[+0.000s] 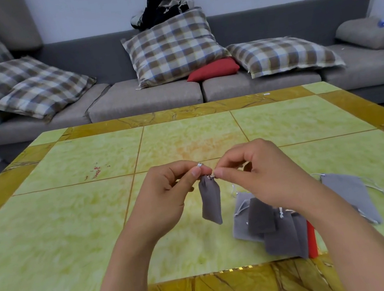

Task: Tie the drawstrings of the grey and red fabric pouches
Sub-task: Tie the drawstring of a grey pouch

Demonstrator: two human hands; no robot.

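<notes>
Grey cloth hangs between our hands: one small grey pouch [211, 203] dangles above the table [74, 210], just below centre. Our left hand [169, 200] and right hand [262, 174] each pinch its drawstring [209, 174] at the gathered neck, fingers curled tight; whether the knot is finished we cannot tell. At four o'clock a heap of grey pouches [270, 223] lies flat, cords loose, seemingly untied, with a red pouch [311, 239] peeking from beneath. We judge the job barely begun, with most pouches left to do.
</notes>
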